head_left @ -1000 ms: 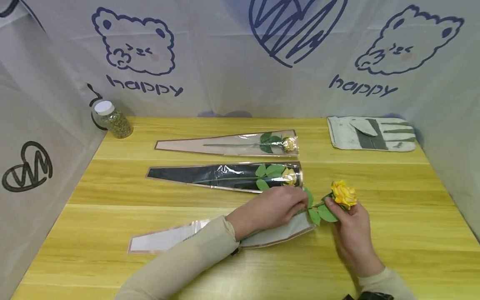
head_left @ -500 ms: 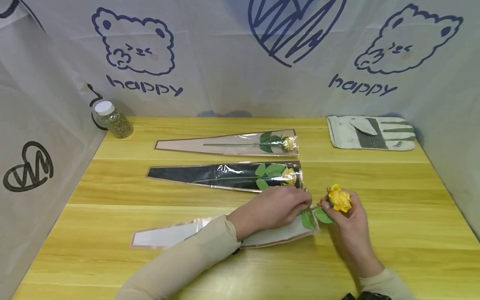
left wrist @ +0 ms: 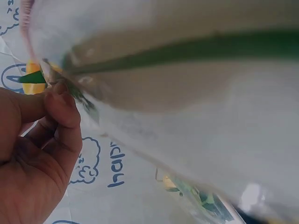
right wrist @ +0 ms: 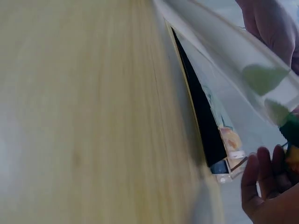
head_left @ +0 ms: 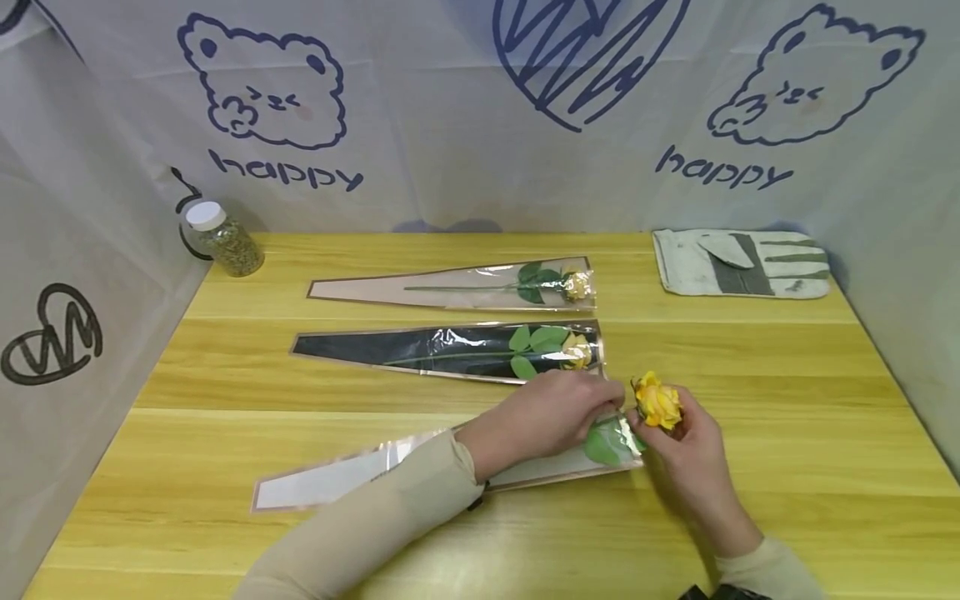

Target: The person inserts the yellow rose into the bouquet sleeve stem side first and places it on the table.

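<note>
A yellow rose (head_left: pixel 658 402) is held just under its bloom by my right hand (head_left: pixel 693 467), thumb and fingers about the stem. Its green leaves (head_left: pixel 606 443) lie inside the mouth of a clear-fronted white flower sleeve (head_left: pixel 555 473), while the bloom is outside. My left hand (head_left: pixel 543 417) pinches the upper edge of that mouth, as the left wrist view shows with thumb and fingertips (left wrist: pixel 60 93) on the film. Through the film the green stem (left wrist: pixel 187 53) is visible. In the right wrist view the leaves (right wrist: pixel 264 79) show through the sleeve. My left forearm covers the sleeve's middle.
Beyond the hands lie a black sleeve (head_left: pixel 450 346) and a pinkish sleeve (head_left: pixel 360 290), each holding a yellow rose. A jar with a white lid (head_left: pixel 228 242) stands at the back left. A white and grey glove (head_left: pixel 738 265) lies at the back right, before a cloth wall.
My right hand has moved left with the rose, and its leaves have slid into the sleeve. The left hand stays at the mouth, nearly still.
</note>
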Motion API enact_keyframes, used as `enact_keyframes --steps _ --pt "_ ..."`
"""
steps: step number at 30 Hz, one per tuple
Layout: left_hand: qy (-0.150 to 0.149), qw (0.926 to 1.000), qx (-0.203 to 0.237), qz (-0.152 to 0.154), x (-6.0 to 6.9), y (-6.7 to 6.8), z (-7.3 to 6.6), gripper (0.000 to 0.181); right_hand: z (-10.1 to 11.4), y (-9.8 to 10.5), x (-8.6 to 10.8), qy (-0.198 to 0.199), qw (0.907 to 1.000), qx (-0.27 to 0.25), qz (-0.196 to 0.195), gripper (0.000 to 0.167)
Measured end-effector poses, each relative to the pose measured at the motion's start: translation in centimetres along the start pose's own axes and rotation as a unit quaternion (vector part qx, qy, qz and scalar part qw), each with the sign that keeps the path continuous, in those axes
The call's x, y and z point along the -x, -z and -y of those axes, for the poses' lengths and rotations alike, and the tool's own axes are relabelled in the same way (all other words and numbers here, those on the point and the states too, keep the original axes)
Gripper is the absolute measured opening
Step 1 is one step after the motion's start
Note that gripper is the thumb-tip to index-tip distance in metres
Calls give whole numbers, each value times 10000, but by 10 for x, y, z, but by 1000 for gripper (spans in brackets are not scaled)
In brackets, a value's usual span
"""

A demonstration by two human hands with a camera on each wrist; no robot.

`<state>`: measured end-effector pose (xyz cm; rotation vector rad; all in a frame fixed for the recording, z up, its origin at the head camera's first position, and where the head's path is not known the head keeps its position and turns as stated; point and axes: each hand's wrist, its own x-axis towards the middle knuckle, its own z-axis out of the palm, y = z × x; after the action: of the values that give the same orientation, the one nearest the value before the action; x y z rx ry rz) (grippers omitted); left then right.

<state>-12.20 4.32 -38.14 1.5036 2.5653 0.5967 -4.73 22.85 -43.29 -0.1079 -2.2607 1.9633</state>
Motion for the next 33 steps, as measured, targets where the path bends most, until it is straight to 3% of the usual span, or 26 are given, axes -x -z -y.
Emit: enact_keyframes --steps 6,11,16,21,28,33 --pt "-17 9996 274 -61 2 -2 5 9 -1 4 2 350 9994 22 -24 21" --pt "-377 9977 521 -201 1 -3 10 9 -1 8 1 661 9975 -186 -142 23" --pt "-581 9964 590 -198 1 -5 13 9 -2 9 1 900 9957 -164 153 27" --pt "-558 9962 645 -175 0 -4 15 10 -4 9 1 824 9951 243 496 33" --pt "-490 9975 501 -113 0 -1 18 12 -3 8 0 595 9975 -33 383 26" --pt "-469 9979 440 -50 0 -1 18 13 -2 10 0 652 9965 336 400 26"
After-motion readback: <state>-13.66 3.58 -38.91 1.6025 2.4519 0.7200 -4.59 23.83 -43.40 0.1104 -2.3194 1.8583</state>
